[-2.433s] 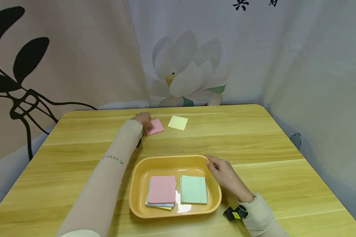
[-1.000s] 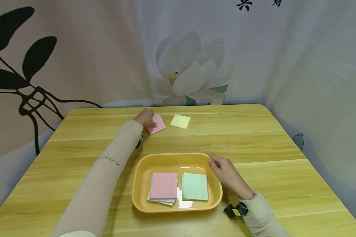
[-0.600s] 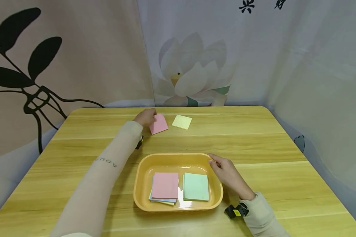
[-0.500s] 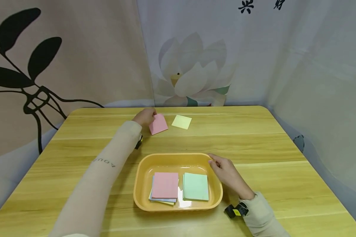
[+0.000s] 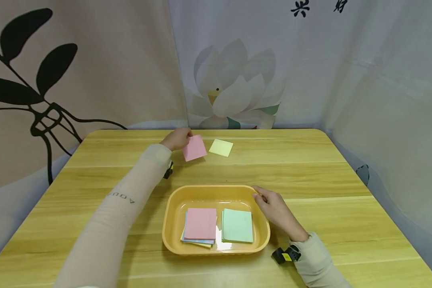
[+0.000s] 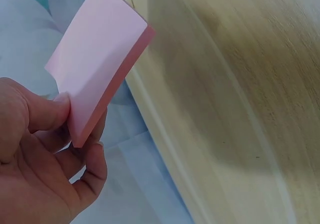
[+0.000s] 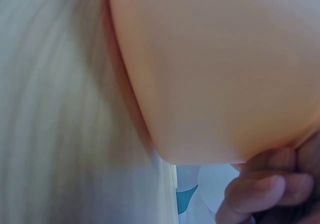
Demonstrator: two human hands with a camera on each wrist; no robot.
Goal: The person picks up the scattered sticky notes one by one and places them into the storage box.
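At the far side of the table, my left hand [image 5: 177, 139] pinches a pink sticky note pad [image 5: 195, 148] by one edge. The left wrist view shows the thumb on one face of this tilted pad [image 6: 102, 53] and fingers behind it, off the wood. My right hand [image 5: 273, 208] grips the far right corner of a yellow-orange tray [image 5: 167, 224]; its curled fingers show beside the tray wall [image 7: 200, 108] in the right wrist view. Inside lie a pink pad [image 5: 201, 224] on top of blue and yellow ones, and a green stack [image 5: 237, 226] to their right.
A pale yellow sticky note pad [image 5: 221, 147] lies flat on the wooden table [image 5: 327, 172], just right of the held pink pad. A curtain [image 5: 237, 72] printed with a flower hangs behind the table's back edge.
My left hand has taken hold of the pink pad, tilted it and lifted it off the table. The right hand stays on the tray corner. The head view has shifted slightly.
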